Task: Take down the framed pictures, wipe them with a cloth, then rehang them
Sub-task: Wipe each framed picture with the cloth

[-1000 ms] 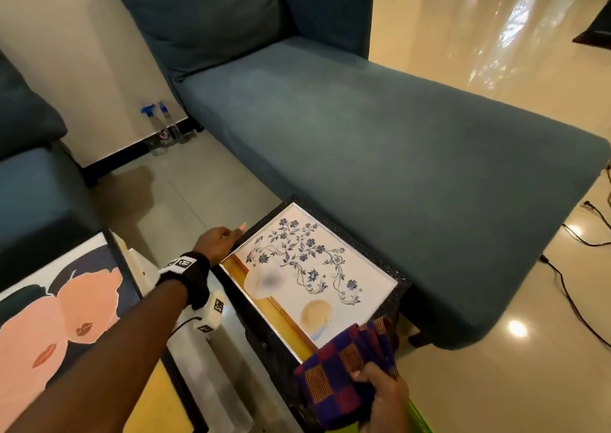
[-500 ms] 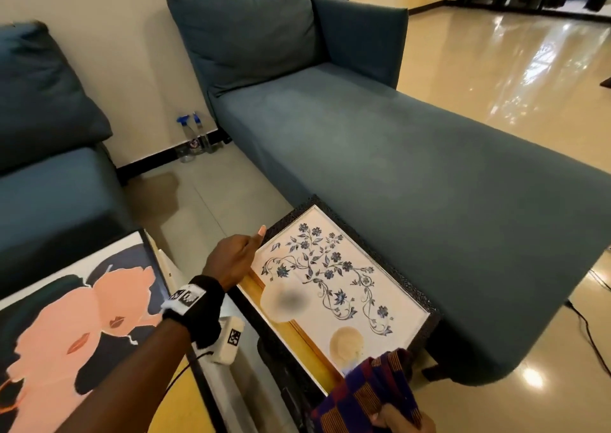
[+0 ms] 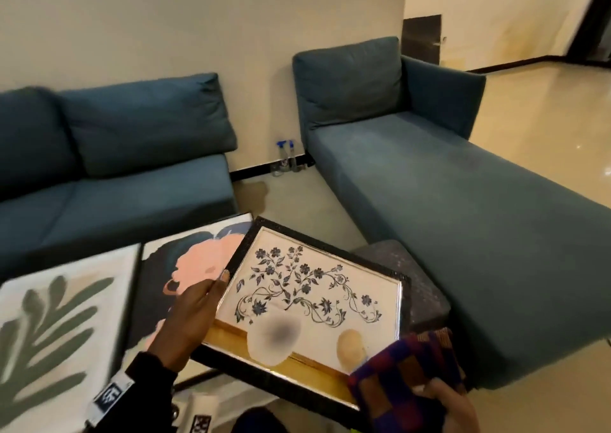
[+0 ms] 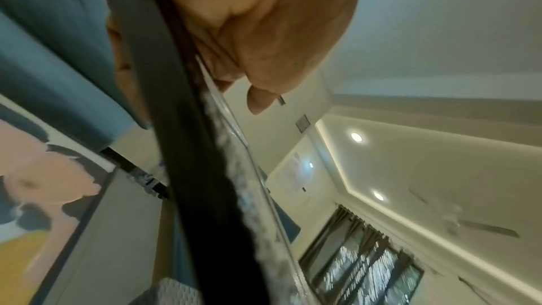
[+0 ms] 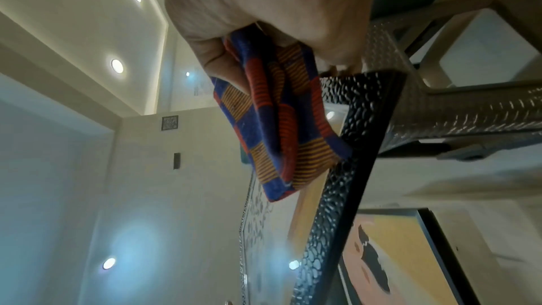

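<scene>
left hand (image 3: 193, 313) grips left edge of floral picture (image 3: 307, 293), lifted off the stool (image 3: 420, 287) | right hand (image 3: 453, 406) clutches checked cloth (image 3: 403, 373) at its near right corner (fingers under frame hidden) | advice: support both sides, keep it level while carrying to wall

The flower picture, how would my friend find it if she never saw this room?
Start at the long blue couch and look just in front of it. There the left hand grips the flower picture by its edge. Unlike the pink picture and the green leaf picture beside it, it has blue flowers in a bumpy black frame.
</scene>
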